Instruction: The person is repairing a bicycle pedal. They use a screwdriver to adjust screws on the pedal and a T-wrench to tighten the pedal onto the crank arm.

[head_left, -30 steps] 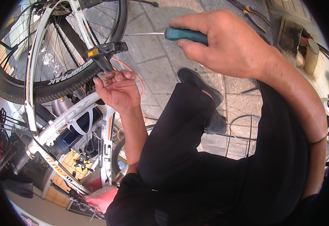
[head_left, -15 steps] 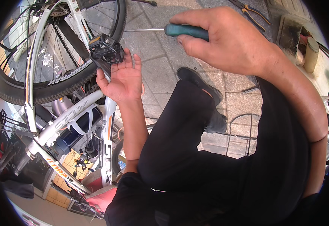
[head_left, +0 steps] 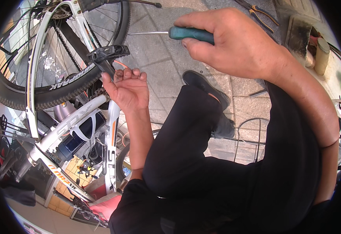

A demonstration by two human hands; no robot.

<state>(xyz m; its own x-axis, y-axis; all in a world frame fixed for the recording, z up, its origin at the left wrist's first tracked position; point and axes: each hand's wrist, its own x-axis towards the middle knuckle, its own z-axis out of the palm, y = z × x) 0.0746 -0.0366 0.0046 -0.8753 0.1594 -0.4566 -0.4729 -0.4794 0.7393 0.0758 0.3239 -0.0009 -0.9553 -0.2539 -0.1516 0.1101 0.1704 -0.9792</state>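
Note:
My right hand [head_left: 233, 43] is closed around the teal handle of a screwdriver [head_left: 190, 34], its thin metal shaft pointing left over the pavement. Palm up, my left hand [head_left: 129, 87] holds nothing I can see; its fingers are half curled and the thumb stands apart. Just beyond its fingertips is a black bicycle pedal [head_left: 113, 52], seen nearly edge-on at the end of a dark crank arm [head_left: 108, 68]. That crank arm passes close to the thumb; whether they touch I cannot tell. A white bicycle frame [head_left: 74, 126] lies left of my left forearm.
The bicycle's wheel [head_left: 33, 97] with its black tyre fills the upper left. Pliers [head_left: 258, 15] with orange and black handles lie at the top right, near a cylindrical container [head_left: 322, 56]. A thin dark cable [head_left: 238, 134] loops on the paving beside my shoe [head_left: 205, 87].
The pedal has turned from showing its broad face to nearly edge-on. My left hand has drawn slightly nearer and its fingers have curled. My right hand with the screwdriver has barely shifted.

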